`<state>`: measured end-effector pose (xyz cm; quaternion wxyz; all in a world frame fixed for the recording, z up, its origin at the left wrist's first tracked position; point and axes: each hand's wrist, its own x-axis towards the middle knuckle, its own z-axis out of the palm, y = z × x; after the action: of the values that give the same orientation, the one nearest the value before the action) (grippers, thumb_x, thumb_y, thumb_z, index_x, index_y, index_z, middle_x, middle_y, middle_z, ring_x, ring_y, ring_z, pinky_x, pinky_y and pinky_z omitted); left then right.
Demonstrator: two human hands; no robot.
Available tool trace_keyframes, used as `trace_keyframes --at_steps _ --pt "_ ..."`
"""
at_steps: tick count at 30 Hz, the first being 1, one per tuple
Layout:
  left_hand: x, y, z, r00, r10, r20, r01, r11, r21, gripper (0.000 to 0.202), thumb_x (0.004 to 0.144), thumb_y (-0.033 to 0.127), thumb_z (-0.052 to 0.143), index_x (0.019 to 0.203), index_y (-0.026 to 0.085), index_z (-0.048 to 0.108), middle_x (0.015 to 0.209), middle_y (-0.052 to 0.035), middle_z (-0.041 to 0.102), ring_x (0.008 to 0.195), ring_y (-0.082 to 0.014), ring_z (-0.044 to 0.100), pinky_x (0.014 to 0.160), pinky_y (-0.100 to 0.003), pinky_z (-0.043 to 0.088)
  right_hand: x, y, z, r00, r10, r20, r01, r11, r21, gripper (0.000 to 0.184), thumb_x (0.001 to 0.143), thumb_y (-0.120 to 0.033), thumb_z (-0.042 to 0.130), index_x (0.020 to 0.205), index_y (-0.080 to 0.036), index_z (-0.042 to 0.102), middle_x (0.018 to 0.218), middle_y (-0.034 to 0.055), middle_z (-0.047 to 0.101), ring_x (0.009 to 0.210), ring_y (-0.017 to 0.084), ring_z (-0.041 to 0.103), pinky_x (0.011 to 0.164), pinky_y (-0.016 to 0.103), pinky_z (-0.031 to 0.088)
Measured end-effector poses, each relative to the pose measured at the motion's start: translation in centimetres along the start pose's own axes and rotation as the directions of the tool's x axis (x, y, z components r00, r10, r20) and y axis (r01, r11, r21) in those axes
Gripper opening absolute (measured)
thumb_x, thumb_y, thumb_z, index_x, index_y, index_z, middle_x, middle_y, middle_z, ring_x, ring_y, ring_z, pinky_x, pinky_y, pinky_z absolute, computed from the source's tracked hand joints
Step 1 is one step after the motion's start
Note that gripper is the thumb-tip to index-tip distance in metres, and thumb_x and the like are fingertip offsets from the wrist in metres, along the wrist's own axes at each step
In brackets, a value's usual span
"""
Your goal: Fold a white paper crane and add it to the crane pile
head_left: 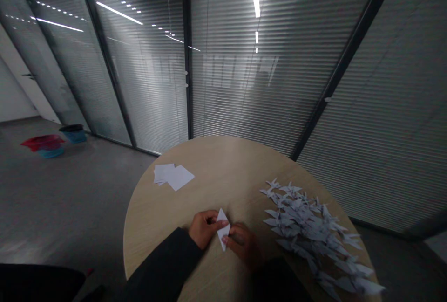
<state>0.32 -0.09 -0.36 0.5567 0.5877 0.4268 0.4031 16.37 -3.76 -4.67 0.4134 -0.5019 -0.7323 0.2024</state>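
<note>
1. Two-part room: grey concrete floor (87, 199) on the left, glass partition walls with slatted blinds (265, 83) ahead, ceiling lights reflected in the panes.
2. Far off on the floor, near the glass: red cloth draped on a blue tub (45, 146), and a blue bucket with a dark top (73, 133).
3. Round table (223, 162), pale wood grain. Loose stack of white paper squares (173, 176) toward the far left edge; large heap of folded paper cranes (307, 232) on the right.
4. Folded white paper (222, 229), a narrow pointed diamond, held upright-tilted above the table near the near edge, between both hands.
5. Left hand (204, 228), dark sleeve (160, 264): fingers (212, 219) closed narrow, pinching the paper's upper half.
6. Right hand (242, 244): fingers (232, 236) curled close, pressing its lower half.
</note>
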Motion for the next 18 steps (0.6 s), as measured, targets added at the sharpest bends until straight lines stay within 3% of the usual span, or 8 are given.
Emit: trace_keyframes --at_steps 7,12,15,18 --pt "0.3 0.2 -0.1 0.998 -0.005 -0.060 -0.001 0.996 -0.093 0.044 0.050 0.053 0.076 0.057 0.012 0.059 0.049 0.0037 0.048 0.048 -0.0083 0.041 0.050 -0.022 0.031 0.3 -0.5 0.0 0.999 -0.047 -0.024 0.047 0.999 0.008 0.018 0.077 -0.028 0.056 0.060 -0.021 0.059 0.066 0.0026 0.064 0.070 0.016 0.061 0.064 0.026 0.049" --pt "0.4 0.2 -0.3 0.990 0.033 -0.135 -0.060 0.979 -0.197 0.049 0.050 0.046 0.078 0.081 0.013 0.057 0.052 0.0055 0.051 0.049 -0.0088 0.046 0.049 -0.021 0.034 0.2 -0.3 -0.5 0.994 0.090 -0.054 -0.092 0.995 -0.025 0.015 0.078 -0.030 0.052 0.069 -0.022 0.062 0.070 0.0022 0.066 0.068 0.016 0.063 0.063 0.024 0.049" --pt "0.4 0.0 -0.4 0.986 0.025 -0.167 -0.052 0.986 -0.161 0.056 0.053 0.042 0.077 0.094 0.013 0.054 0.048 0.0085 0.048 0.043 -0.0083 0.044 0.043 -0.019 0.032 0.3 -0.6 -0.7 0.969 0.186 -0.163 -0.194 0.980 -0.036 0.017 0.077 -0.031 0.050 0.067 -0.023 0.060 0.067 0.0011 0.065 0.066 0.016 0.063 0.062 0.024 0.048" --pt "0.3 -0.1 -0.5 0.987 0.033 -0.159 -0.053 0.991 -0.123 0.053 0.056 0.038 0.076 0.097 0.013 0.054 0.052 0.0062 0.054 0.044 -0.0097 0.050 0.044 -0.020 0.036 0.4 -1.0 -1.1 0.945 0.232 -0.230 -0.244 0.969 -0.028 0.020 0.078 -0.035 0.048 0.066 -0.023 0.059 0.067 0.0017 0.066 0.065 0.017 0.063 0.060 0.024 0.047"
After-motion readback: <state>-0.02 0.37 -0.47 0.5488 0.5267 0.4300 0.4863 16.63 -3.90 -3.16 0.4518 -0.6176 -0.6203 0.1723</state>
